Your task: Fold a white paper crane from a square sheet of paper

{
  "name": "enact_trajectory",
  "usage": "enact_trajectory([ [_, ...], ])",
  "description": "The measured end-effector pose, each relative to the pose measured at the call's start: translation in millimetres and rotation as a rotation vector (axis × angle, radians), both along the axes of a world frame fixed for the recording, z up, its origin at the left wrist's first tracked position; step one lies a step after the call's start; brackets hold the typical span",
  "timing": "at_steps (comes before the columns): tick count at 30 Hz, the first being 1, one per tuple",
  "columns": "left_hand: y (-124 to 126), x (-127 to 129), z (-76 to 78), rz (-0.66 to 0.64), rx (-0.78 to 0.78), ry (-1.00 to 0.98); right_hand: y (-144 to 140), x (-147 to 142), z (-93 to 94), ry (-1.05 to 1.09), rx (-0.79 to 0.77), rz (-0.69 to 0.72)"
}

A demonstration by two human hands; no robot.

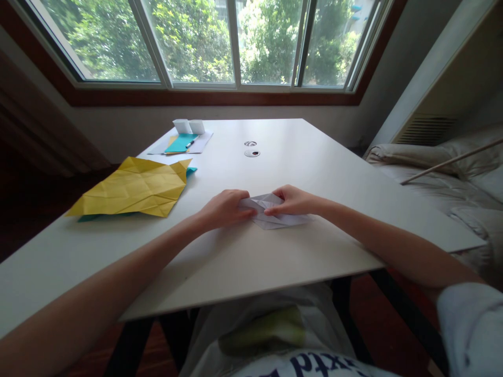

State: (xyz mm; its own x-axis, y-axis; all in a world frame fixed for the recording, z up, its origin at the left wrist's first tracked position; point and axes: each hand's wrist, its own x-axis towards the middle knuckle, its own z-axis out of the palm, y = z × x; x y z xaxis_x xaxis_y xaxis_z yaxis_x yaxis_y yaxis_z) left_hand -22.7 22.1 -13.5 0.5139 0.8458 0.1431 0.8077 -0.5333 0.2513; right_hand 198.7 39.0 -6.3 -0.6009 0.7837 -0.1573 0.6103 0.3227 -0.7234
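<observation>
1. Folded paper [275, 222]: a pale, white-grey piece is shown near the near edge of the table [314, 167], in front of the person. Its surface is crossed by slanting creases, and several overlapping layers can be made out. A blunt corner is formed along the near side; toward the right, the outline is narrowed to a tip. The outer parts are partly covered by the fingers.
2. Left hand [227, 209]: the paper's left end is pinched between thumb and fingers.
3. Right hand [294, 201]: the upper right part is likewise gripped, with the thumb laid across the folds.
4. Yellow sheet [137, 188]: a grid of creases is borne, well apart at left.
</observation>
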Motion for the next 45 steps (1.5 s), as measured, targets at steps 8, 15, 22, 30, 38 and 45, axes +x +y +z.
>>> enact_trajectory([
  [8,-2,1,8.9,0.007,0.044,-0.071,0,3,1.5,0.082,0.04,-0.031],
  [15,-5,-3,21.6,-0.074,0.269,-0.295,-5,8,14.1,-0.027,0.755,-0.131],
  [22,-4,-4,12.2,-0.252,0.344,-0.085,-1,4,0.2,-0.281,1.127,0.133],
  [30,-1,-6,3.6,-0.387,0.151,0.062,4,6,-10.0,-0.224,1.066,0.416],
  [38,-1,-8,2.9,-0.394,0.149,0.097,7,12,-9.4,-0.181,0.981,0.467],
  [45,0,-9,-1.8,-0.454,0.169,0.085,8,14,-4.9,-0.09,0.761,0.488],
])
